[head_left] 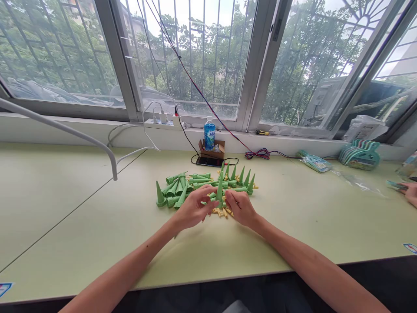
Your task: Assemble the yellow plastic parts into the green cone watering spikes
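Note:
Between my hands, a green plastic cone-shaped spike stands point up. My left hand has its thumb and fingers closed on the spike from the left. Close against its right side, my right hand is closed in a pinch, with whatever lies between the fingertips hidden. Small yellow plastic pieces lie on the table just below. A pile of loose green spikes spreads behind my left hand, most on their sides. To the right behind my right hand, several spikes stand upright in a row.
Behind the spikes lie a phone, a cardboard box and a blue bottle. Coiled cable rests near the sill. Teal packs stand back right. Another person's hand shows at the right edge. A white tube hangs left.

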Demonstrator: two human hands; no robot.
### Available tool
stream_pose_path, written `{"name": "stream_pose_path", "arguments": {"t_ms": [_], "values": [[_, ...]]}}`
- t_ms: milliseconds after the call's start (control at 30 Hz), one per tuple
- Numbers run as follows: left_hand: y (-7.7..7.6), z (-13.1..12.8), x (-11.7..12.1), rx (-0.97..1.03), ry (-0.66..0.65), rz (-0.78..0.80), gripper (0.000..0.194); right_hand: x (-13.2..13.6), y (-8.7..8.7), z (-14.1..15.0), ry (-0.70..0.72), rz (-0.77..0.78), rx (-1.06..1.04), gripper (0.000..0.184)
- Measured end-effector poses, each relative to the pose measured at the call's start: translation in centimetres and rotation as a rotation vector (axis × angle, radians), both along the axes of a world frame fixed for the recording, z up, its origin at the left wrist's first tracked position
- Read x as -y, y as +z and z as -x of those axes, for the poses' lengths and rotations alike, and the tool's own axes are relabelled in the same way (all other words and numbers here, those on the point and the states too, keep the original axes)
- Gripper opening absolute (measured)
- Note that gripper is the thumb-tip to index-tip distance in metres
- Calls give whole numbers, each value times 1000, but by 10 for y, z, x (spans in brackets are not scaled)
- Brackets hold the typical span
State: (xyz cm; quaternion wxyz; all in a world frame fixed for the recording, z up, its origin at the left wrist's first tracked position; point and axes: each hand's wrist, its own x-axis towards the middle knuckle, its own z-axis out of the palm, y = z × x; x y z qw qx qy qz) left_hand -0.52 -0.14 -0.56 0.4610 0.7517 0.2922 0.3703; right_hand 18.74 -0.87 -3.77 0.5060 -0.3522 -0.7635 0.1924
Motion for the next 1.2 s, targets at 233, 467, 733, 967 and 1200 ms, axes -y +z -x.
{"name": "stream_pose_path", "arguments": {"t_ms": [233, 467, 733, 967, 1200], "values": [[-9, -4, -4, 16, 97, -37, 35, -1, 1, 2, -100, -8, 5, 42], [4, -4, 0, 6, 194, 127, 45, 0, 2, 2, -151, -4, -23, 31], [6, 0, -1, -38, 97, 262, 48, 0, 2, 1, -31, -61, 96, 23], [4, 2, 0, -64, 44, 168, 32, -1, 0, 0, -30, -52, 66, 37], [1, -4, 2, -39, 122, -31, 34, 2, -1, 1, -26, -15, -12, 45]]}}
